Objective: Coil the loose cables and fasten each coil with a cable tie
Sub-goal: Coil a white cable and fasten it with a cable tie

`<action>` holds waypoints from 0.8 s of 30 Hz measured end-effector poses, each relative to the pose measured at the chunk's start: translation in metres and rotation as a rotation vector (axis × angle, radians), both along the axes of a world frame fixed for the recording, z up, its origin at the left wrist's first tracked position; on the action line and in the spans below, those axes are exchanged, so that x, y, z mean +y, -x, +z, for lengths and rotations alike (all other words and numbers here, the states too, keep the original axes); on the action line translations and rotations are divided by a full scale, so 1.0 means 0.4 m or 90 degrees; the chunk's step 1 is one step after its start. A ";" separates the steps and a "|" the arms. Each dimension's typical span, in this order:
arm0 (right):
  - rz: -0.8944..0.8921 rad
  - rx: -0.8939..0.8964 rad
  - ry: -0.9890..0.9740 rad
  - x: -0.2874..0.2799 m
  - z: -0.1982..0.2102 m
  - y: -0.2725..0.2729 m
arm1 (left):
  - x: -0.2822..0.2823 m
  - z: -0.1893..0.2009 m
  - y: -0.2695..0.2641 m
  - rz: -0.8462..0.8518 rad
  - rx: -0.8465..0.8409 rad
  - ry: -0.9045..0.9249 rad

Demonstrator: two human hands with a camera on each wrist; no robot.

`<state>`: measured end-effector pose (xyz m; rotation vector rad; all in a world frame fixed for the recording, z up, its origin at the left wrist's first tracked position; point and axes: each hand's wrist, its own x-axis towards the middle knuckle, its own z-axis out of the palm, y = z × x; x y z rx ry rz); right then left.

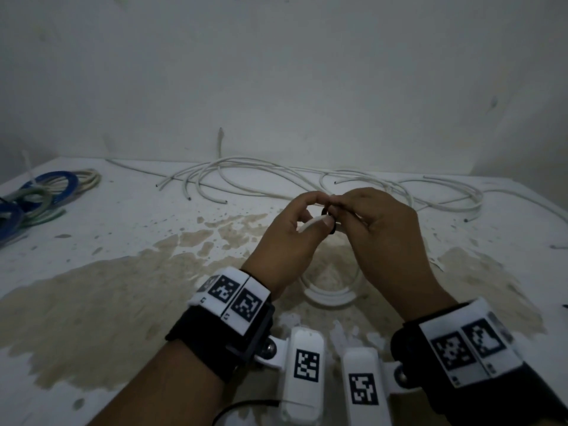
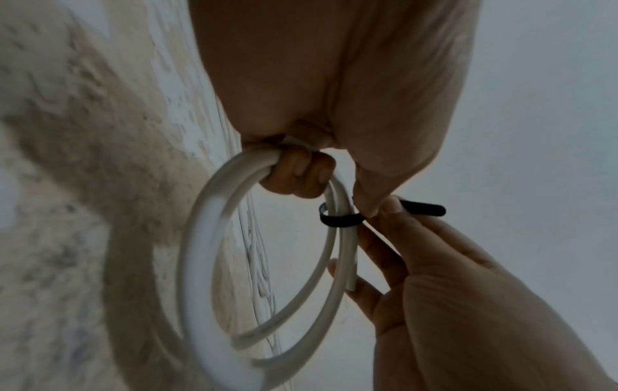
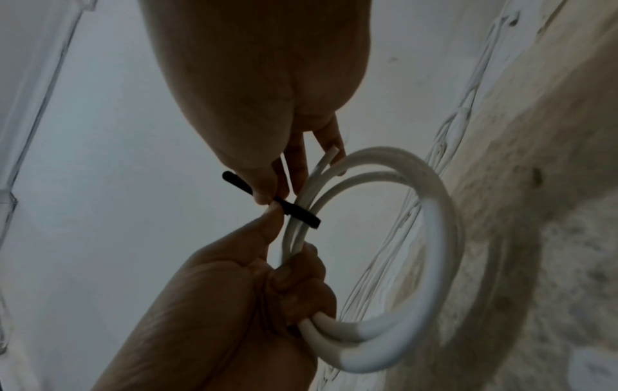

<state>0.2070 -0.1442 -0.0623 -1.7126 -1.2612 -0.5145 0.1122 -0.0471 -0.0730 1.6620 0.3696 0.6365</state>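
Observation:
Above the middle of the table, both hands hold up a small white cable coil (image 1: 330, 298). My left hand (image 1: 316, 210) has its lower fingers (image 2: 301, 174) curled round the coil's strands (image 2: 200, 264). A black cable tie (image 2: 341, 219) wraps around the strands just beside those fingers. My right hand (image 1: 341, 207) pinches the tie (image 3: 301, 211) between thumb and forefinger (image 3: 267, 193), and the tie's free end (image 3: 234, 178) sticks out past them. The left forefinger tip (image 3: 272, 214) touches the tie from the other side. A cut cable end (image 3: 329, 154) lies against the right hand's other fingers.
Several loose white cables (image 1: 276, 176) sprawl along the back of the stained white table (image 1: 123, 287), against the wall. Bundled blue, green and cream coils (image 1: 46, 192) lie at the far left. A clear plastic container edge (image 3: 33, 105) shows in the right wrist view.

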 end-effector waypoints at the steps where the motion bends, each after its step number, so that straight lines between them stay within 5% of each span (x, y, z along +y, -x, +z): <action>1: 0.000 -0.013 0.003 0.001 0.000 -0.001 | -0.001 0.000 0.000 -0.001 -0.010 0.003; 17: 0.007 -0.092 -0.117 -0.024 0.051 0.022 | -0.004 0.007 -0.010 0.019 -0.009 0.007; 24: 0.085 0.185 0.035 -0.015 0.026 0.001 | -0.001 -0.008 -0.007 0.003 0.000 0.042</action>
